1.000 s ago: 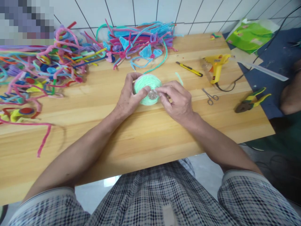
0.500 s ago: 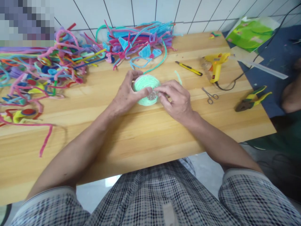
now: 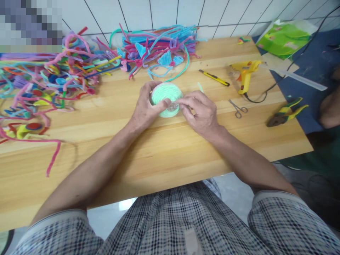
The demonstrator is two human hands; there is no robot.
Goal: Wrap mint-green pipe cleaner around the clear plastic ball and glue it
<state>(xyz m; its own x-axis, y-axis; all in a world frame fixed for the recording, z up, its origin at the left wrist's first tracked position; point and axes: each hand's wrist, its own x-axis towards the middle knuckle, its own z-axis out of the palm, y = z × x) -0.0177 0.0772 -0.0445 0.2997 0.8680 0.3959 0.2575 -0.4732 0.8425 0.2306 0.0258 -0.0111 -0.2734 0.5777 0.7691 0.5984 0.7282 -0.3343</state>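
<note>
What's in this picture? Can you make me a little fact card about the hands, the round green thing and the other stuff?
Left hand: the left hand holds one side of the round green thing
Right hand: the right hand has fingertips at its shiny middle; too small to tell if they pinch anything
Tools: glue gun, cutter knife, scissors, pliers
Fuzzy sticks: many colours, piled near the wall and at the left
Table: wooden
Someone else: part of an arm, far right

Round mint-green coil [image 3: 166, 92] | strands wound | silvery centre [image 3: 173, 106] | in left hand [image 3: 145, 107]
</note>
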